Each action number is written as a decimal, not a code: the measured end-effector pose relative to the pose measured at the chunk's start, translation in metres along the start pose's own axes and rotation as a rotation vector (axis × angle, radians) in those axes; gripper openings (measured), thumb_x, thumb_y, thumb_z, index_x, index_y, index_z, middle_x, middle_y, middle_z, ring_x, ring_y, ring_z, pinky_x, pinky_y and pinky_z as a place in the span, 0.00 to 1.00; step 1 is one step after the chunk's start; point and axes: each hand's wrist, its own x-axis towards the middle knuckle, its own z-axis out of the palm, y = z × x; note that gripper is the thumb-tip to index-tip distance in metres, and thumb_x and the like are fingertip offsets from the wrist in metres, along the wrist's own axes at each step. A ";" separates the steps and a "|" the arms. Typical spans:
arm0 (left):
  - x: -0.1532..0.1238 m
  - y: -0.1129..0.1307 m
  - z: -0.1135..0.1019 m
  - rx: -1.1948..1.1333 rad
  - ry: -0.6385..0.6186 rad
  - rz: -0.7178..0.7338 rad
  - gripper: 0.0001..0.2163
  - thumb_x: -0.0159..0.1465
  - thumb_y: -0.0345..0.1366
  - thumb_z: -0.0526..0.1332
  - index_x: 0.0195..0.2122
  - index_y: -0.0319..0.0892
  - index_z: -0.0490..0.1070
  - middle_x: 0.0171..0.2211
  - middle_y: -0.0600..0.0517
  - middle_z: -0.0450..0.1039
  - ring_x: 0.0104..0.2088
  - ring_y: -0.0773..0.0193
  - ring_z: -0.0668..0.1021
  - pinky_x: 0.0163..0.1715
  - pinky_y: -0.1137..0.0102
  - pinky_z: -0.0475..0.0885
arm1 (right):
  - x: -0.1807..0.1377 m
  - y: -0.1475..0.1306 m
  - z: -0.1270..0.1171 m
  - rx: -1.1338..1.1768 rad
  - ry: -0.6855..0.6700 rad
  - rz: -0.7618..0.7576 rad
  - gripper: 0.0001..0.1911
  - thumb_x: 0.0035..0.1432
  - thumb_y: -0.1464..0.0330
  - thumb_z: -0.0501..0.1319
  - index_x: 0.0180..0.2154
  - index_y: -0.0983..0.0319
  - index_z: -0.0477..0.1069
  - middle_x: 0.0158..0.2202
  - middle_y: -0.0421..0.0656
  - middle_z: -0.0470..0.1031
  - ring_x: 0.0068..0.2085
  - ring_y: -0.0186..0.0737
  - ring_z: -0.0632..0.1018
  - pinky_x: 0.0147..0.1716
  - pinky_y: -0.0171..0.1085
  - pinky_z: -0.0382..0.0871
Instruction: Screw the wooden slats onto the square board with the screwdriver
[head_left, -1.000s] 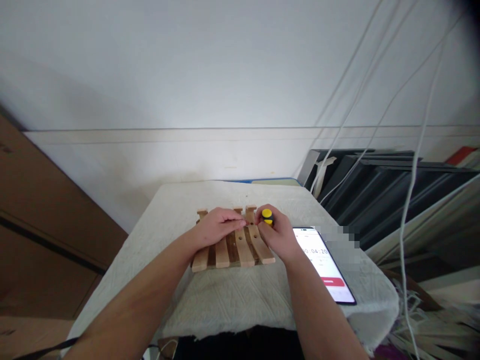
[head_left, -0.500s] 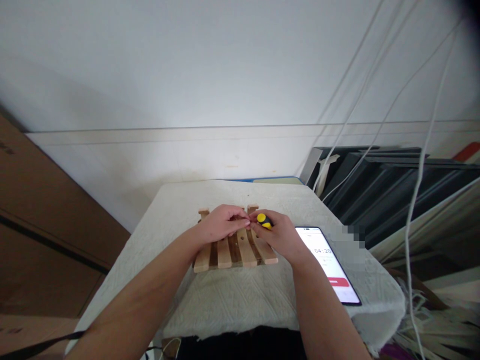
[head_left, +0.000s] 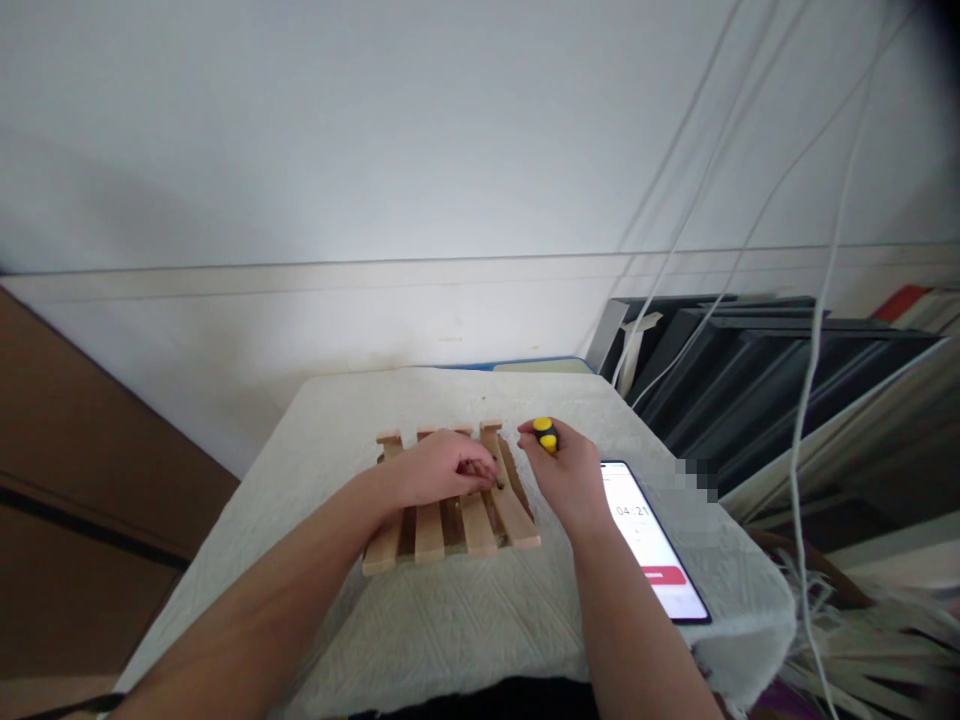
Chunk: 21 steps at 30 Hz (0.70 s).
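Note:
A small slatted wooden piece [head_left: 519, 520], its light slats set apart over darker gaps, lies on the cloth-covered table. My left hand [head_left: 439, 468] rests across its middle, with the fingers curled and pinched beside a dark hole in the right-hand slat. Whatever those fingertips hold is too small to make out. Just right of the wood, apart from it, my right hand [head_left: 568, 478] is closed around a screwdriver [head_left: 545, 432] with a stubby yellow and black handle. The screwdriver's shaft is hidden, and thumb and forefinger point left.
A phone [head_left: 660, 577] showing a running timer lies right of my right forearm. White cables [head_left: 806, 380] hang down at the right, before dark panels [head_left: 780, 375] leaning by the wall. Brown cardboard [head_left: 82, 480] stands left of the table [head_left: 300, 425].
My right hand has drawn away to the right with the screwdriver, parting from my left hand's fingertips. My left hand stays on the slats. The view has shifted slightly.

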 end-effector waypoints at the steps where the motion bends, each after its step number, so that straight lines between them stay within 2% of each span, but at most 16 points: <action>1: 0.001 0.000 0.000 0.035 -0.008 0.035 0.07 0.61 0.29 0.60 0.38 0.41 0.77 0.34 0.50 0.78 0.33 0.66 0.77 0.34 0.74 0.67 | 0.000 -0.001 0.000 -0.006 -0.002 -0.005 0.11 0.53 0.63 0.57 0.31 0.62 0.75 0.28 0.45 0.78 0.28 0.40 0.75 0.27 0.35 0.64; 4: 0.005 0.000 0.001 0.131 -0.028 0.162 0.08 0.62 0.28 0.59 0.37 0.42 0.77 0.36 0.50 0.77 0.37 0.64 0.76 0.39 0.72 0.67 | -0.001 -0.002 0.000 -0.011 0.007 -0.009 0.11 0.53 0.63 0.57 0.31 0.62 0.75 0.28 0.45 0.78 0.27 0.40 0.74 0.26 0.35 0.62; 7: 0.010 -0.005 0.002 0.180 -0.006 0.210 0.08 0.63 0.27 0.58 0.37 0.42 0.77 0.37 0.49 0.77 0.39 0.64 0.76 0.42 0.70 0.67 | -0.001 -0.001 0.000 0.013 0.006 -0.003 0.11 0.53 0.63 0.57 0.31 0.62 0.75 0.27 0.44 0.77 0.26 0.39 0.73 0.25 0.35 0.62; 11: 0.013 -0.013 0.005 0.201 0.039 0.208 0.06 0.62 0.28 0.59 0.34 0.42 0.76 0.37 0.49 0.75 0.40 0.63 0.75 0.43 0.69 0.67 | 0.000 0.000 0.000 0.031 -0.001 -0.013 0.11 0.53 0.63 0.57 0.31 0.61 0.75 0.27 0.44 0.78 0.27 0.40 0.75 0.26 0.35 0.64; 15: 0.007 -0.010 0.005 0.169 0.072 0.191 0.06 0.64 0.30 0.57 0.34 0.41 0.74 0.38 0.49 0.73 0.41 0.63 0.74 0.43 0.70 0.67 | 0.001 0.001 0.001 -0.026 -0.023 -0.021 0.11 0.53 0.64 0.56 0.31 0.61 0.75 0.28 0.45 0.78 0.29 0.41 0.76 0.28 0.35 0.65; 18: -0.002 -0.004 0.000 0.121 0.108 0.148 0.07 0.66 0.34 0.55 0.37 0.41 0.72 0.37 0.50 0.73 0.38 0.65 0.74 0.40 0.70 0.67 | 0.001 0.002 0.001 -0.174 -0.093 0.031 0.11 0.52 0.65 0.56 0.24 0.61 0.74 0.23 0.45 0.77 0.26 0.42 0.76 0.23 0.34 0.60; 21: -0.010 0.001 -0.005 0.065 0.151 0.063 0.08 0.66 0.38 0.54 0.38 0.40 0.70 0.34 0.51 0.72 0.32 0.67 0.72 0.34 0.72 0.65 | 0.001 0.003 0.001 -0.228 -0.180 0.071 0.14 0.50 0.65 0.57 0.16 0.61 0.70 0.15 0.44 0.72 0.18 0.38 0.72 0.18 0.33 0.53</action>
